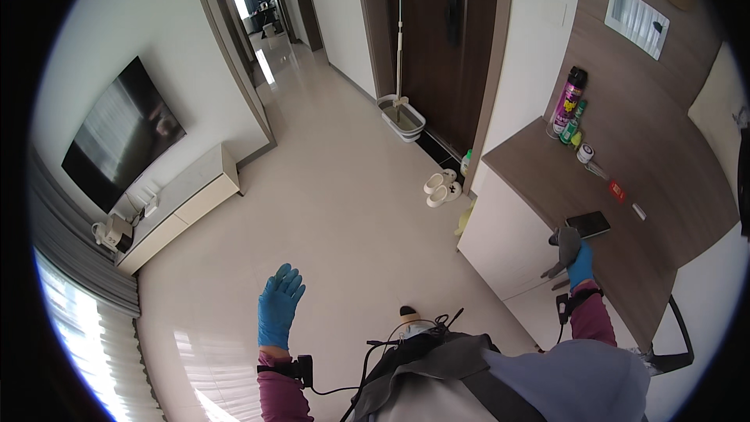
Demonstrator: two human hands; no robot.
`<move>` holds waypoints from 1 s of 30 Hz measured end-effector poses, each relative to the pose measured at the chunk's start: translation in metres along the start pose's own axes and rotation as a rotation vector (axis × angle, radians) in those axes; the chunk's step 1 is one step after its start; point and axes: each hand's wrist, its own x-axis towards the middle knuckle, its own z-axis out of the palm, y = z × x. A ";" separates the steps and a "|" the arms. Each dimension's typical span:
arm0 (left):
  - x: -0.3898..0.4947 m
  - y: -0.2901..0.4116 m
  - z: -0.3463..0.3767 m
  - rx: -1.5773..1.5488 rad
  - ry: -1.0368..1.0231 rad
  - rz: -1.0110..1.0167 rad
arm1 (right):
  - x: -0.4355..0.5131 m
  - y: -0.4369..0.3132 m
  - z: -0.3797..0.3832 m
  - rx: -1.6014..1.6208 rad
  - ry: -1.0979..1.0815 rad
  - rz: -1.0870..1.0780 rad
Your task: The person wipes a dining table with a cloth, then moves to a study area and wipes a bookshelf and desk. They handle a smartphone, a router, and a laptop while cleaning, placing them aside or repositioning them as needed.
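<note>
My left hand [280, 308], in a blue glove, is raised over the tiled floor with its palm empty and fingers slightly apart. At the right, my right hand [580, 264], also gloved in blue, grips a grey cloth [568, 245] at the edge of the brown wooden cabinet top [542, 179]. Just beyond the cloth lies a dark flat notebook-like object [587, 224]. Farther along the top are a white stick-like item [638, 211], a red packet [617, 191], a small white jar [585, 153], a green bottle [568, 131] and a purple spray can [569, 99].
By the dark door [436, 41] a mop [399, 41] stands in a grey-white bucket [404, 123]. White clogs [442, 187] sit on the floor nearby. A low TV cabinet [187, 211] runs along the left wall. Cables hang at my waist.
</note>
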 end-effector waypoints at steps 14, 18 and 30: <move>0.307 0.095 -0.048 -0.034 0.022 -0.047 | 0.004 -0.013 0.104 -1.152 0.355 -0.143; 0.415 0.134 -0.084 -0.043 0.001 -0.049 | 0.007 -0.003 0.192 -0.911 0.563 -0.057; 0.771 0.268 -0.118 0.240 -0.037 -0.115 | 0.191 0.127 0.492 -0.803 0.458 0.130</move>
